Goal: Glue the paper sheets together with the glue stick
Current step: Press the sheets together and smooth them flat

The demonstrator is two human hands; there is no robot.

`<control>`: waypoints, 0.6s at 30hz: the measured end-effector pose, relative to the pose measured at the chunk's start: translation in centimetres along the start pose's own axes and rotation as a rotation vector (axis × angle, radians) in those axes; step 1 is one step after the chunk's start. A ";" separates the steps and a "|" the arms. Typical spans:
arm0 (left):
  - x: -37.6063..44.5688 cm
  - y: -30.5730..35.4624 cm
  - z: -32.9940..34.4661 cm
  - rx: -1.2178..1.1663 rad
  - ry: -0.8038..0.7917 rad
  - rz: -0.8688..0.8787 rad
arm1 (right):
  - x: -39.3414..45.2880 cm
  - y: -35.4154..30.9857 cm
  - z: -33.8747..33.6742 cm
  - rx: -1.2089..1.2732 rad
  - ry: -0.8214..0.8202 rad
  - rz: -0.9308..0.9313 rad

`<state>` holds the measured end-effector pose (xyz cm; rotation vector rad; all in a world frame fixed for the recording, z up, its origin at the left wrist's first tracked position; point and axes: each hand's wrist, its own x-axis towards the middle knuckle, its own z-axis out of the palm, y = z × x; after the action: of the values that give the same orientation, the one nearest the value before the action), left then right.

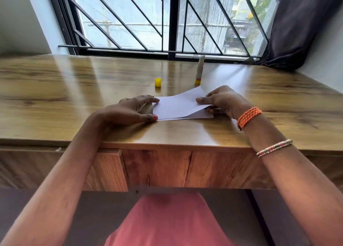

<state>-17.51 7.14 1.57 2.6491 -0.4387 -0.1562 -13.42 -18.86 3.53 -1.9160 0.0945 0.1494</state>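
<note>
I see my left hand [133, 109] pressing flat on the paper sheets [178, 105] near the table's [55, 89] front edge, my right hand [220, 101] pinching the raised top sheet, glue stick [200, 69] beyond

warm brown wood-grain tabletop [74, 89] with darker streaks. white rectangular paper sheets [178, 104]. small yellow plastic cap [158, 82]; tall white glue stick [200, 69] with a yellow base. braided orange wristband [248, 117] — plus a thin beaded bangle [273, 147] in white, red and dark. black diagonal window grille [148, 23], dark grey curtain [304, 26], pink-red garment [167, 223].
</note>
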 end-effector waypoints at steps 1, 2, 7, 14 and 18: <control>0.0 -0.2 -0.1 -0.013 -0.021 0.000 | 0.0 0.0 0.0 0.000 0.002 0.001; 0.0 -0.3 -0.2 -0.030 -0.039 -0.003 | 0.1 0.1 -0.1 0.001 0.003 0.000; 0.1 0.0 -0.5 -0.031 -0.080 -0.039 | 0.1 0.3 -0.2 0.005 -0.003 -0.012; 0.3 0.2 -0.5 -0.120 -0.104 -0.066 | 0.0 0.4 -0.2 -0.009 -0.005 -0.021; 0.5 0.0 -0.5 -0.124 -0.110 -0.070 | -0.1 0.5 -0.2 -0.019 -0.014 -0.026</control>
<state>-17.01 7.16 2.01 2.5433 -0.3598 -0.3415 -13.54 -19.23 3.11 -1.9339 0.0589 0.1464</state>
